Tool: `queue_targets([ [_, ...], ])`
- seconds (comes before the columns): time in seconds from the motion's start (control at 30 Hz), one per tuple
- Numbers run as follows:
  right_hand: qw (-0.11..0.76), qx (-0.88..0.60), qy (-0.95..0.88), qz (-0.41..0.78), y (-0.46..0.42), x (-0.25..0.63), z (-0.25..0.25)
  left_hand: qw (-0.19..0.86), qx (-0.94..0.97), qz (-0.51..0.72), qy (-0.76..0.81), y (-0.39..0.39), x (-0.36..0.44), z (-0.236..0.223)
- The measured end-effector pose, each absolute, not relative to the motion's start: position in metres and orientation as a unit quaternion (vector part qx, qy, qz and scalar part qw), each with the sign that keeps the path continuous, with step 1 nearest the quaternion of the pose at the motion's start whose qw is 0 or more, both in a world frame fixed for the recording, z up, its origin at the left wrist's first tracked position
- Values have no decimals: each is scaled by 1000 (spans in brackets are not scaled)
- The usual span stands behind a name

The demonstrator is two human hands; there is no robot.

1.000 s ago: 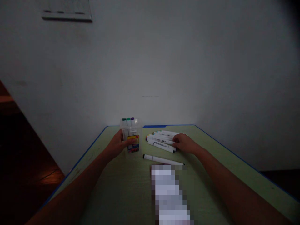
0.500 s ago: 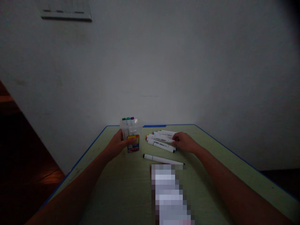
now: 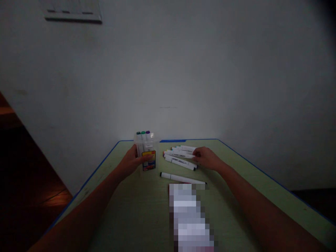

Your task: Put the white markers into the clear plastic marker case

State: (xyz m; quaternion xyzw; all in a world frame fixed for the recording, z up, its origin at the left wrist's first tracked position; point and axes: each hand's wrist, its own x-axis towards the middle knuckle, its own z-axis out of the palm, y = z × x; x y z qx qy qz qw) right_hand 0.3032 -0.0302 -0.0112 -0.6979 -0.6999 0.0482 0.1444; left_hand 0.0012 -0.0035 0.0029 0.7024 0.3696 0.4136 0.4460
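My left hand [image 3: 132, 161] is closed around a clear plastic marker box [image 3: 154, 145] with a yellow and blue label. Three markers [image 3: 143, 135] with dark teal, green and purple caps stand upright inside it. To the right, several white markers [image 3: 180, 162] lie in a loose pile on the table. The fingers of my right hand [image 3: 206, 158] are pinched at the right end of a white marker [image 3: 183, 154] in this pile. Nearer to me lies a single white marker [image 3: 181, 177] with black ends.
The pale green table [image 3: 126, 217] has blue edging and stands against a grey wall [image 3: 170, 70]. A blurred-out, pixelated strip [image 3: 189, 217] lies at the front middle. A white panel [image 3: 73, 12] is on the wall at upper left.
Almost nothing differs. My right hand stays at the pile, its fingers shifted very slightly left at the marker's end. My left hand and the box stay in place.
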Motion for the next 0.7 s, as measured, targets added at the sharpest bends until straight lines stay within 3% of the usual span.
queue_targets([
  [0.57, 149, -702, -693, 61, -32, 301, -8, 456, 693, 417, 372, -5, 1, 4],
  [0.7, 224, -695, -682, 42, -31, 301, -9, 453, 692, 415, 379, -2, 0, 2],
])
